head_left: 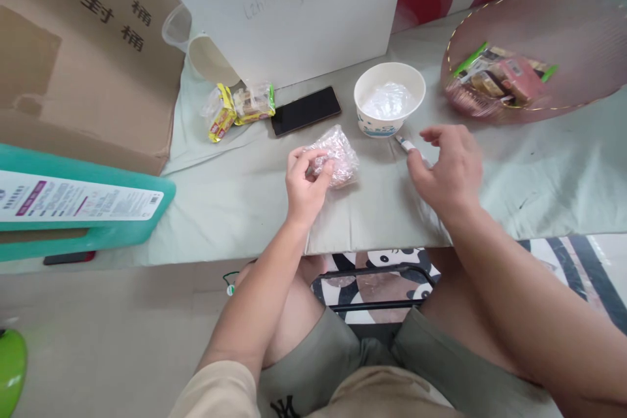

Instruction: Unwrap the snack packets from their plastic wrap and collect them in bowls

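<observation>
My left hand is closed on a small clear plastic-wrapped packet at the table's middle; its contents look pinkish but I cannot make them out. My right hand is apart from it, fingers spread and curved, over the cloth to the right. Beneath and beside the right thumb lies a slim white pen-like stick, partly hidden by the hand. Behind, between the two hands, stands a white paper bowl with crumpled clear plastic in it.
A black phone lies behind the packet, beside yellow snack wrappers. At right, a pink gold-rimmed bowl holds several packaged snacks. Boxes line the back: a white box and a brown carton. A teal jug stands at the left edge.
</observation>
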A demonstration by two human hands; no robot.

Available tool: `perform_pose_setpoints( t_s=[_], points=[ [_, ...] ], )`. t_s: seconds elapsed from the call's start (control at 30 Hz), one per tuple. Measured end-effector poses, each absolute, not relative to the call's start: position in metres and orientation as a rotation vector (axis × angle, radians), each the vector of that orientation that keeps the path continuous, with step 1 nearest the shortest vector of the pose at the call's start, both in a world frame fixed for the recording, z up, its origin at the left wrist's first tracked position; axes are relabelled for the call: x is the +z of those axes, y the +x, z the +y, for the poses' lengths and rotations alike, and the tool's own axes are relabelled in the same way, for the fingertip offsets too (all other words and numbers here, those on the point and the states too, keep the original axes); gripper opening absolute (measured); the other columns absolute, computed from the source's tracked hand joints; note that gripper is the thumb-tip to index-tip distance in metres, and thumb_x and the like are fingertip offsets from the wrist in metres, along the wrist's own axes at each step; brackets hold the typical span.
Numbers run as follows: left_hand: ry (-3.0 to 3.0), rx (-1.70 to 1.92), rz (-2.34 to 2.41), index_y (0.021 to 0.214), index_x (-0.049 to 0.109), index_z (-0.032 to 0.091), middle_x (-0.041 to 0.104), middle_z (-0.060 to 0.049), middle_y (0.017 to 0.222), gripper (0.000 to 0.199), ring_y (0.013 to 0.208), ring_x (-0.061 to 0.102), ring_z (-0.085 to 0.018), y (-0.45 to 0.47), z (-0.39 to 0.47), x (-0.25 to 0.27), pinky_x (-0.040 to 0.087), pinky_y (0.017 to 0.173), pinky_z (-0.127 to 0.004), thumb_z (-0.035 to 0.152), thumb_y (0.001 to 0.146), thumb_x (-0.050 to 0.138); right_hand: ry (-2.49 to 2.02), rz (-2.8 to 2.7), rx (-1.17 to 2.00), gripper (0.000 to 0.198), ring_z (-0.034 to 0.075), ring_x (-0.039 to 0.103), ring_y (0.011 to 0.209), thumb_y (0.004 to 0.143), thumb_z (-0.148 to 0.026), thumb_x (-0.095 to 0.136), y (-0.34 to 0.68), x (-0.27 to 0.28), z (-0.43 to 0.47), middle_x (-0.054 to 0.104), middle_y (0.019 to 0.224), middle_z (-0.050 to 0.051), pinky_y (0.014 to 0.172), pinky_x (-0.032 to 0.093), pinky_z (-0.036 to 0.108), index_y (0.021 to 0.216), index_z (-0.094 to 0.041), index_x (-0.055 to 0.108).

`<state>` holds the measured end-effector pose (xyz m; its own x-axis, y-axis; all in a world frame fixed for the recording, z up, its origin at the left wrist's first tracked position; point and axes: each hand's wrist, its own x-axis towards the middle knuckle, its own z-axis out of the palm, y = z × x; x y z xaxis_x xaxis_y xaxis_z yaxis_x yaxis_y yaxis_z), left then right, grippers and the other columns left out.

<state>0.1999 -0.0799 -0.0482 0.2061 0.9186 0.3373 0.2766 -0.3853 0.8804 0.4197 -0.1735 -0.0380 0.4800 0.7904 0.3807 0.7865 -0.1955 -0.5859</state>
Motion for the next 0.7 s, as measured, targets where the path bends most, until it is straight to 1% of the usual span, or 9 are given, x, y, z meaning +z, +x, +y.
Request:
perform_pose_setpoints(
  t_s=[0.07, 0.13, 0.23, 0.27, 0.3, 0.4, 0.47, 0.6, 0.7],
  points=[
    [1.759, 1.236, 1.141, 0.094, 0.07, 0.024, 0.057, -0.005, 0.103, 0.017, 0.095, 0.062, -0.017, 0.2, -0.077, -0.049, 0.054, 0.079, -0.029, 0.039, 0.085, 0.072, -2.123, -1.308, -0.017, 0.027, 0.034, 0.059, 0.095, 0.08, -0.033, 0.066, 0.434, -0.044, -0.18, 0.063, 0.099, 0.014, 0.087, 0.046, 0.052, 0.104, -0.021, 0.063],
    [1.668, 1.247, 1.16, 0.098, 0.066, 0.025, 0.059, -0.004, 0.102, 0.021, 0.09, 0.062, -0.016, 0.201, -0.075, -0.051, 0.053, 0.078, -0.029, 0.04, 0.085, 0.073, -2.205, -1.385, 0.007, 0.022, 0.033, 0.059, 0.091, 0.08, -0.034, 0.065, 0.441, -0.048, -0.186, 0.063, 0.095, 0.014, 0.083, 0.046, 0.05, 0.097, -0.02, 0.065],
    [1.446, 1.286, 1.148, 0.116, 0.056, 0.028, 0.061, -0.001, 0.101, 0.047, 0.082, 0.062, -0.013, 0.204, -0.072, -0.054, 0.053, 0.074, -0.027, 0.04, 0.078, 0.08, -2.183, -1.458, 0.066, 0.013, 0.03, 0.061, 0.085, 0.084, -0.031, 0.06, 0.437, -0.042, -0.193, 0.065, 0.09, 0.012, 0.077, 0.047, 0.043, 0.09, -0.021, 0.066],
    [1.381, 1.307, 1.14, 0.119, 0.053, 0.028, 0.061, -0.001, 0.1, 0.054, 0.08, 0.062, -0.012, 0.206, -0.072, -0.055, 0.053, 0.073, -0.026, 0.039, 0.075, 0.083, -2.129, -1.449, 0.122, 0.013, 0.028, 0.061, 0.082, 0.085, -0.031, 0.059, 0.432, -0.037, -0.195, 0.066, 0.088, 0.011, 0.074, 0.047, 0.041, 0.091, -0.021, 0.066],
    [1.338, 1.318, 1.139, 0.119, 0.051, 0.028, 0.062, 0.0, 0.099, 0.058, 0.079, 0.062, -0.012, 0.208, -0.072, -0.056, 0.053, 0.073, -0.026, 0.039, 0.073, 0.085, -2.051, -1.426, 0.211, 0.014, 0.025, 0.061, 0.077, 0.086, -0.032, 0.058, 0.426, -0.032, -0.196, 0.066, 0.085, 0.009, 0.07, 0.046, 0.038, 0.092, -0.022, 0.065],
    [1.359, 1.266, 1.16, 0.108, 0.055, 0.024, 0.063, 0.0, 0.094, 0.05, 0.079, 0.063, -0.013, 0.214, -0.073, -0.056, 0.052, 0.071, -0.025, 0.043, 0.071, 0.085, -1.742, -1.348, 0.613, 0.017, 0.018, 0.059, 0.06, 0.092, -0.036, 0.054, 0.4, -0.019, -0.197, 0.064, 0.069, 0.001, 0.058, 0.044, 0.031, 0.097, -0.023, 0.064],
    [1.45, 1.207, 1.168, 0.1, 0.057, 0.022, 0.063, 0.001, 0.087, 0.047, 0.075, 0.062, -0.012, 0.217, -0.075, -0.055, 0.05, 0.068, -0.024, 0.047, 0.071, 0.085, -1.581, -1.324, 0.817, 0.018, 0.015, 0.058, 0.055, 0.094, -0.036, 0.052, 0.383, -0.017, -0.195, 0.062, 0.063, -0.002, 0.055, 0.042, 0.029, 0.096, -0.023, 0.064],
    [1.565, 1.18, 1.152, 0.093, 0.058, 0.021, 0.059, 0.003, 0.077, 0.048, 0.064, 0.054, -0.01, 0.219, -0.079, -0.054, 0.045, 0.06, -0.022, 0.055, 0.071, 0.084, -1.499, -1.232, 0.879, 0.019, 0.014, 0.058, 0.056, 0.092, -0.037, 0.057, 0.363, -0.024, -0.182, 0.068, 0.07, -0.002, 0.059, 0.044, 0.029, 0.102, -0.022, 0.062],
    [1.551, 1.168, 1.098, 0.094, 0.059, 0.021, 0.06, 0.002, 0.079, 0.051, 0.066, 0.056, -0.01, 0.217, -0.079, -0.053, 0.046, 0.062, -0.022, 0.06, 0.072, 0.081, -1.494, -1.185, 0.889, 0.019, 0.014, 0.06, 0.058, 0.092, -0.038, 0.057, 0.36, -0.028, -0.173, 0.071, 0.074, -0.002, 0.062, 0.045, 0.029, 0.102, -0.023, 0.055]
  ],
)
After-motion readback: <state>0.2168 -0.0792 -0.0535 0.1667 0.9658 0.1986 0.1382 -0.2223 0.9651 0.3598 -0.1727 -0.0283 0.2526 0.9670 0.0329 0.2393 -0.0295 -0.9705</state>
